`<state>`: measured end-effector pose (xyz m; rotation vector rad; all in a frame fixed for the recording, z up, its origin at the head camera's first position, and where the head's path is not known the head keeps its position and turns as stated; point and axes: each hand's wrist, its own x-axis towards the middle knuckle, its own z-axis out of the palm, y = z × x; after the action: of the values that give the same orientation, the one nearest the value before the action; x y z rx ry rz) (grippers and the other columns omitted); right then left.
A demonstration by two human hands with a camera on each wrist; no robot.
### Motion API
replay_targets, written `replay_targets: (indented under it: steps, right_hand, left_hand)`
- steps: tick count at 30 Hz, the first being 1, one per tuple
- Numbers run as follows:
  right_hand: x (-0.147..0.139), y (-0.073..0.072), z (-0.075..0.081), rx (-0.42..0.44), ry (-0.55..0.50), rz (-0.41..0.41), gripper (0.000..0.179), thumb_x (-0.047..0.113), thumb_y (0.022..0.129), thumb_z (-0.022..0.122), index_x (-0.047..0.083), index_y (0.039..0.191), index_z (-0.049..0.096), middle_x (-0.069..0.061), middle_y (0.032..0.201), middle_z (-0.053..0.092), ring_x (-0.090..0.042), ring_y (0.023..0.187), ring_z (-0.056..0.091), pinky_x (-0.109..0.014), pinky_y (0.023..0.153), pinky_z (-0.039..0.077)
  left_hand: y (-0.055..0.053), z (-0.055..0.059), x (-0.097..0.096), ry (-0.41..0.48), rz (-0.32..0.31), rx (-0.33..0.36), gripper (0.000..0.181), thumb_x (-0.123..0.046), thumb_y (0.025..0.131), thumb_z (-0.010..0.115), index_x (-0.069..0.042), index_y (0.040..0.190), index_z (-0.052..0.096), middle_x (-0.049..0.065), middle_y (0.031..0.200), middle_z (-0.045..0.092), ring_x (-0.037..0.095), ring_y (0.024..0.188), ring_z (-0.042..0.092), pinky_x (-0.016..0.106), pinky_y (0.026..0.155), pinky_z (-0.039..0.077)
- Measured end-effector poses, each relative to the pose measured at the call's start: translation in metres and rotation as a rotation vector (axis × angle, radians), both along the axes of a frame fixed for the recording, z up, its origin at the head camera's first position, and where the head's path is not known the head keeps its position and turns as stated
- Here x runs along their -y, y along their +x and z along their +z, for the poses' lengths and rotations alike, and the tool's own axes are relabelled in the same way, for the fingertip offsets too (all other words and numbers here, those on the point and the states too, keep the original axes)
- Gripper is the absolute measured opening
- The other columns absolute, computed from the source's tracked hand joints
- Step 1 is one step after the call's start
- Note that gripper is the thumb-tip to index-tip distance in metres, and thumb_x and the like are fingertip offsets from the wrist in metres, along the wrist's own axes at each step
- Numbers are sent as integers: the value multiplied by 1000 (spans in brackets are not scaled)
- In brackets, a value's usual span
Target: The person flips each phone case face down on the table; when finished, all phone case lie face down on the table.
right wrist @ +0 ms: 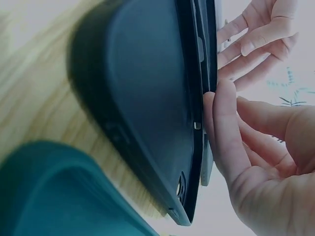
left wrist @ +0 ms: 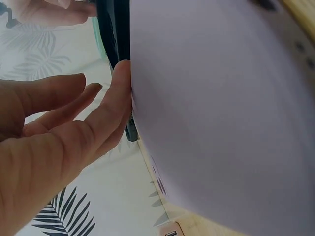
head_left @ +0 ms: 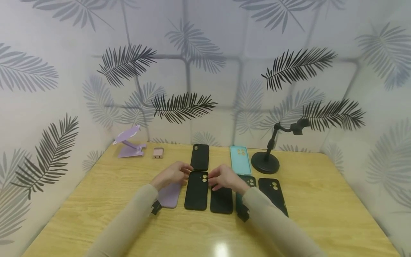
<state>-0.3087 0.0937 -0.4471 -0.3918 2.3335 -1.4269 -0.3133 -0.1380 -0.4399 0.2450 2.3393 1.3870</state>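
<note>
A black phone case (head_left: pixel 196 191) lies between my two hands. My left hand (head_left: pixel 174 175) is at its upper left edge, over the top of a purple phone case (head_left: pixel 170 196); in the left wrist view its bent fingers (left wrist: pixel 106 115) stand along the purple case's side. From the right, my right hand (head_left: pixel 226 177) reaches to the middle case's camera corner, covering the top of a second black case (head_left: pixel 221 202). Its fingertips (right wrist: pixel 224 113) touch down beside the case edges in the right wrist view. Neither hand grips a case.
Behind lies another black case (head_left: pixel 200 157), with a turquoise case (head_left: pixel 240 162) to its right. A dark green case (head_left: pixel 249 181) and a black case (head_left: pixel 271 191) lie on the right. A black stand (head_left: pixel 265 162), a purple phone stand (head_left: pixel 130 144) and a pink charger (head_left: pixel 158 153) stand near the wall.
</note>
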Motion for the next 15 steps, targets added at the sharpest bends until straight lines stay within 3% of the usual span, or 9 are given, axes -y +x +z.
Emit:
replay_targets:
  steps: [9,15]
  right_hand:
    - [3,0,-1,41,20,-9,19,-2,93,61,-10,108,68,-18,92,73,-23,80,72,-34,68,61]
    - [6,-2,1,29,20,8,19,1,94,62,-10,106,70,-20,91,73,-24,79,73,-35,68,61]
  left_hand:
    - [0,-4,-4,-8,23,10,44,6,96,49,0,140,49,27,137,52,37,122,56,39,84,59]
    - [-5,-4,-2,62,70,23,44,1,97,55,-3,140,50,26,137,52,31,107,64,37,78,59]
